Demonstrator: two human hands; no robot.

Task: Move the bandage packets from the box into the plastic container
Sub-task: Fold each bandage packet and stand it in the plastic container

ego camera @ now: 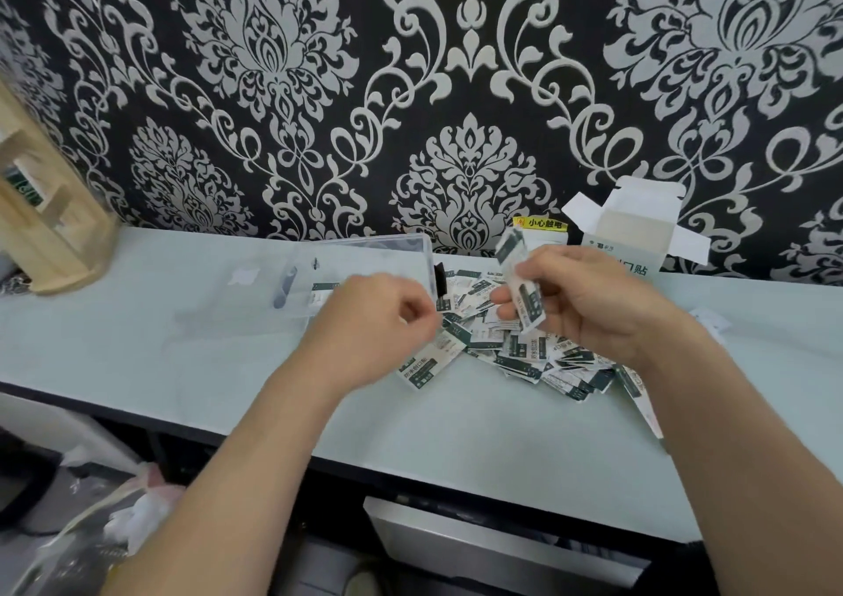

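Observation:
A heap of white and dark green bandage packets [524, 349] lies on the pale counter, right of centre. My right hand [588, 303] hovers over the heap and grips a small stack of packets [522, 287] that sticks up between its fingers. My left hand [378, 317] is beside it at the heap's left edge, fingers curled; it seems to pinch a packet [449, 337] below its fingertips, though the contact is blurred. The clear plastic container [319, 253] stands just behind my left hand with a few packets inside. The open white box [634, 235] stands by the wall, far right.
A wooden rack [50, 230] stands at the far left against the patterned wall. A yellow warning sticker [540, 223] is on the wall behind the heap. The counter's front edge [410, 463] runs below my forearms, with a bin and bags lower left.

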